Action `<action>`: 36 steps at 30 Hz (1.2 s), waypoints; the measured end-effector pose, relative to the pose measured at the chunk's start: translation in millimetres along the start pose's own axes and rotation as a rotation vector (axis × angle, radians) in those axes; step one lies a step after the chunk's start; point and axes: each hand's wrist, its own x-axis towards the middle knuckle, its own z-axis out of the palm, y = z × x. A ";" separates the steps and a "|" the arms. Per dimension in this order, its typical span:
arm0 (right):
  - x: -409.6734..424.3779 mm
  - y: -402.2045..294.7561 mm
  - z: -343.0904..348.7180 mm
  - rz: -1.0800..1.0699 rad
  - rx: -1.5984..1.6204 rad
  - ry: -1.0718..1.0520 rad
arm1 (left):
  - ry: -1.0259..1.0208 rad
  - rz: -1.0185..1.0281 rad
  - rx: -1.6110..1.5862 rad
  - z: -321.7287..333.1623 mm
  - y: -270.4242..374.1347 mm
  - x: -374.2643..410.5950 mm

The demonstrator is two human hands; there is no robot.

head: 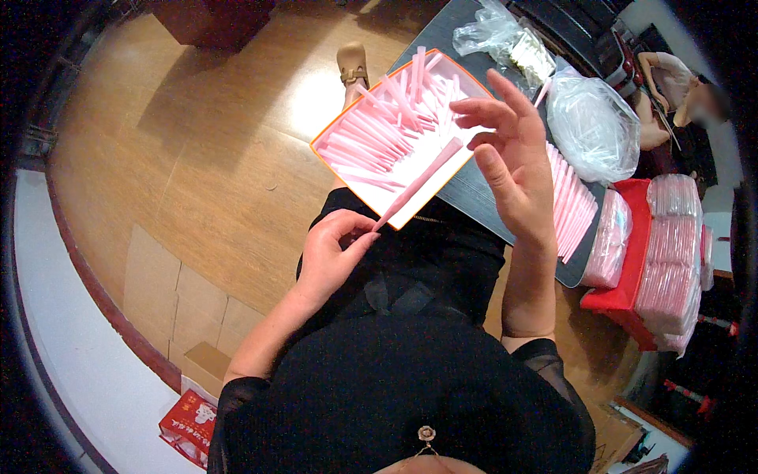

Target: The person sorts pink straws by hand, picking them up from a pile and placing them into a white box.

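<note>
My left hand pinches the narrow end of a long pink tapered stick between thumb and fingertips. The stick slants up and away over a shallow white box with an orange rim. Inside that box lie many similar pink sticks, some in a row on the left and others jumbled at the far side. My right hand is raised beside the box's right edge, fingers spread and holding nothing. The box rests over my lap and the dark table's edge.
On the dark table sit a row of pink sticks, a clear plastic bag and a crumpled bag. Wrapped pink packs fill a red container at right. Another person sits beyond. Flattened cardboard lies on the floor.
</note>
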 end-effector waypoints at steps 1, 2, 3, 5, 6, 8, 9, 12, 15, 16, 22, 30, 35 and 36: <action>0.1 -2.4 -0.1 -0.034 -0.026 0.019 | -0.001 -0.001 -0.001 -0.4 1.4 -0.3; -1.2 -4.4 -1.7 -0.038 -0.098 0.004 | -0.003 -0.002 -0.002 -1.0 4.0 -0.7; -3.5 -3.3 -4.3 -0.070 -0.200 -0.035 | -0.006 -0.002 -0.001 -1.2 5.9 -0.8; -8.8 -0.1 -8.3 -0.135 -0.406 -0.112 | -0.009 -0.003 -0.018 -0.5 7.8 -0.9; -12.2 -2.3 -8.2 -0.125 -0.473 -0.135 | -0.012 -0.003 -0.026 -0.1 8.8 -0.6; -13.8 -3.7 -8.6 -0.139 -0.535 -0.188 | -0.037 -0.022 -0.041 -0.1 13.1 -0.4; -15.0 -4.9 -9.8 -0.143 -0.571 -0.208 | -0.056 -0.028 -0.047 0.9 15.4 0.8; -20.8 -9.2 -8.3 -0.097 -0.510 -0.147 | -0.100 -0.032 -0.033 3.6 16.0 1.4; -25.6 -3.5 -28.0 -0.076 -0.493 -0.046 | -0.125 -0.087 -0.172 9.9 8.0 0.0; -26.0 1.1 -40.7 -0.072 -0.524 -0.011 | -0.147 -0.109 -0.240 9.7 11.6 0.1; -17.4 56.9 -161.8 0.001 -0.939 0.408 | -0.258 -0.225 -0.371 13.1 37.9 2.8; -9.1 148.2 -276.2 0.398 -1.362 0.423 | -0.501 -0.257 -0.390 36.9 55.7 16.3; 7.7 167.2 -281.9 0.487 -1.391 0.504 | -0.514 -0.244 -0.355 46.2 62.3 22.4; 8.6 170.9 -286.0 0.496 -1.393 0.503 | -0.507 -0.252 -0.370 47.7 62.3 22.6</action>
